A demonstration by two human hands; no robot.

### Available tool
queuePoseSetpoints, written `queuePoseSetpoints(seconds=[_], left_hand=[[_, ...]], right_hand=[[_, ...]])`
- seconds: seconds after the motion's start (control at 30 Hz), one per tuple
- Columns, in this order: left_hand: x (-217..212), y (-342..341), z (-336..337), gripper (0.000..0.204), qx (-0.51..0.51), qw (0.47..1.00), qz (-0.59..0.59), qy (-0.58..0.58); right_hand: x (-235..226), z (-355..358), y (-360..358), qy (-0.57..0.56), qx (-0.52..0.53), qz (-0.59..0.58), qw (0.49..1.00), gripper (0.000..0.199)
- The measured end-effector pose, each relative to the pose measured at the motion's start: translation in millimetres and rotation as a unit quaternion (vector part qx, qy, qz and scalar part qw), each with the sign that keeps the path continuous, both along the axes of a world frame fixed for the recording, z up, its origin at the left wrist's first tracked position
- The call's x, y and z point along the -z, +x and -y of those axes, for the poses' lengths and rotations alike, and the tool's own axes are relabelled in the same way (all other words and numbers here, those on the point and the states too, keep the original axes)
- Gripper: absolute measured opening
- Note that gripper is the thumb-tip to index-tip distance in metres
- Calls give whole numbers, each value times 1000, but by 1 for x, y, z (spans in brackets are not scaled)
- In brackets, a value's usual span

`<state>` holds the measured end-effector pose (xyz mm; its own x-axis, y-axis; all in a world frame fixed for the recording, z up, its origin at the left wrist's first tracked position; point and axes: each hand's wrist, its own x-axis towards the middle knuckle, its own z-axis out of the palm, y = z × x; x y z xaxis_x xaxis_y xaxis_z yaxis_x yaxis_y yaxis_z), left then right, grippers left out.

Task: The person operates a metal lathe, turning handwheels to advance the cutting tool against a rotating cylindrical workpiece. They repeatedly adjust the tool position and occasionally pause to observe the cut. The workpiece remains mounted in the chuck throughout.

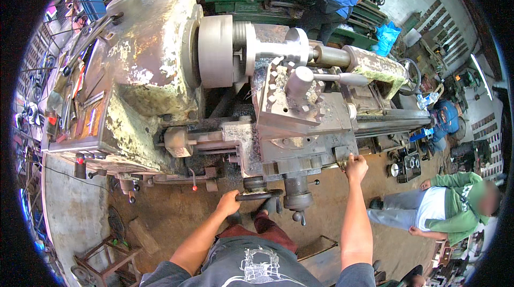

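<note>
The wheel [257, 197] sits at six o'clock on the machine [142, 54], nearly edge-on to me; my left hand [229, 203] curls round its rim at nine. I judge it heavy, rigid, perhaps oily, best held by the rim or the handle [279, 205] at three. My right hand [356, 168], between two and three, bends at the slide's [326, 145] edge; its grip I cannot tell. Hard corners of the block [278, 102] stand at one; my shirt [222, 260] seems to limit room toward six.

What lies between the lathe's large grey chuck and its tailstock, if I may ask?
In the head view, a shiny metal workpiece with a broad disc lies between the chuck and the tailstock, followed by the tailstock's grey barrel.
</note>
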<state>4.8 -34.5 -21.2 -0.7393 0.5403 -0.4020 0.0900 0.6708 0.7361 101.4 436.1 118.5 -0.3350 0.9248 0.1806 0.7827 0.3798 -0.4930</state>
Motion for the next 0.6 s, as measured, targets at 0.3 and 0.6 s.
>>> queuePoseSetpoints(seconds=[0.3,0.6], left_hand=[[-4,-7,-5,30,-9,999,25,-20],[-6,-8,-6,29,-16,999,34,0]], right_hand=[[1,-4,-6,30,-17,21,999,31],[0,-5,-5,24,-25,17,999,32]])
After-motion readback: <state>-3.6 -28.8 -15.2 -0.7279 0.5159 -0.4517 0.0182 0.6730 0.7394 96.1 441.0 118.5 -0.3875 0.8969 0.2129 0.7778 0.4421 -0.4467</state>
